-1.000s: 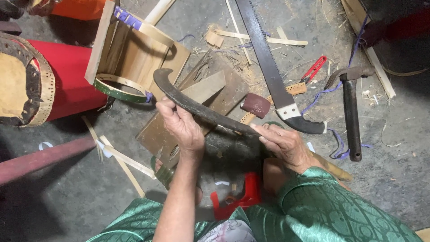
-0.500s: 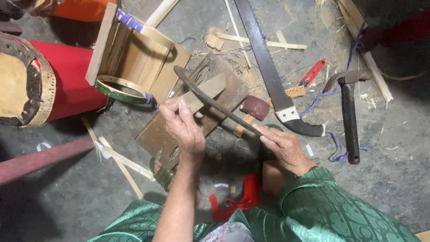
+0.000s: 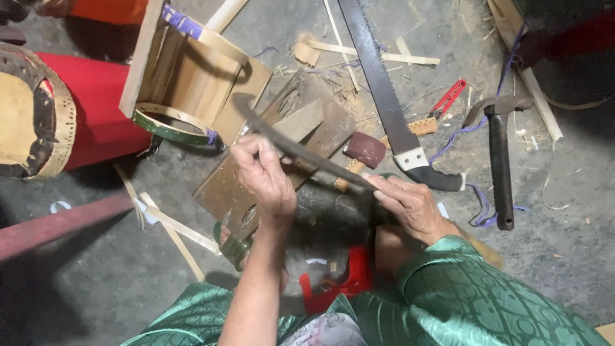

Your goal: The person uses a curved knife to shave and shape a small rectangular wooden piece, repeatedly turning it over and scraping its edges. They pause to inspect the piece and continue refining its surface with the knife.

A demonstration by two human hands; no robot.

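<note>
A long dark curved blade [image 3: 301, 150] runs from upper left to lower right above a flat wooden board [image 3: 307, 125]. My left hand [image 3: 266, 176] grips the blade near its middle. My right hand [image 3: 410, 205] holds its lower end at the right. A small pale wooden wedge [image 3: 300, 122] lies on the board just beyond the blade. Both green sleeves [image 3: 461, 295] show at the bottom.
A bamboo-walled wooden frame [image 3: 186, 70] and a red drum [image 3: 57, 115] sit at upper left. A handsaw [image 3: 384, 90], a hammer [image 3: 500, 154], red pliers [image 3: 447, 97] and a mallet [image 3: 364, 148] lie to the right. Wood strips litter the concrete floor. A red stool [image 3: 346, 282] is below me.
The blade has turned from flat, showing its wide curved face, to nearly edge-on. Both hands stayed on it and shifted slightly toward the board.
</note>
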